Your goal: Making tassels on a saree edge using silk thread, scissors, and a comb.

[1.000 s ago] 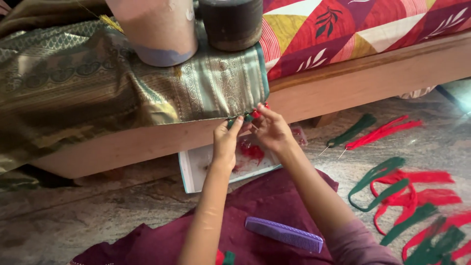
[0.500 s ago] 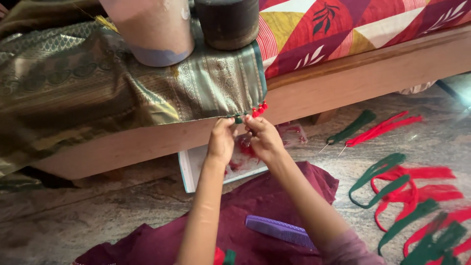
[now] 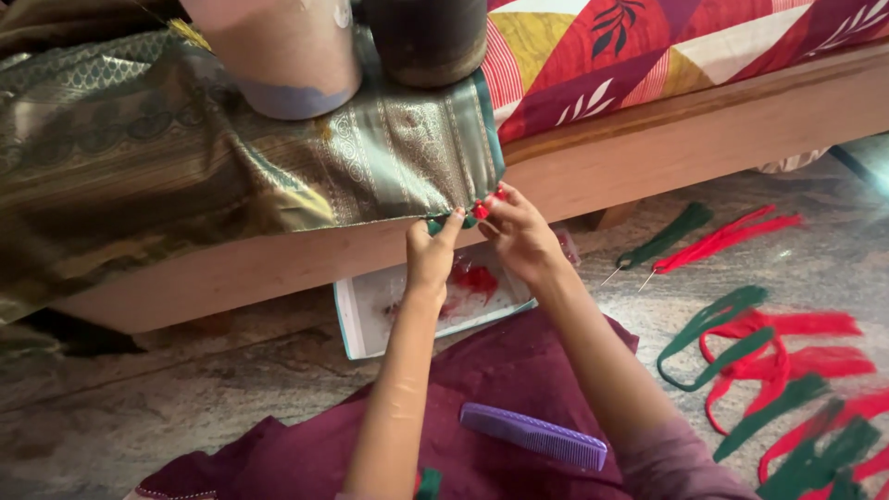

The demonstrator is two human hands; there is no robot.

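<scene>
Hands at frame centre: left hand (image 3: 431, 255) and right hand (image 3: 520, 236), fingers pinched together on the red-and-green tassel threads (image 3: 477, 211) at the green-gold woven silk cloth's (image 3: 370, 157) hem. Likely risk: a hard tug drags the cloth, toppling the pale cylindrical container (image 3: 278, 56) at upper left.

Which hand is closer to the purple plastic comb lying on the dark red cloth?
Neither clearly. Both the left hand and the right hand are up at the green-gold fabric's edge, far above the purple plastic comb, about equally distant.

Both hands (image 3: 477, 243) at sari edge (image 3: 435, 199)
</scene>
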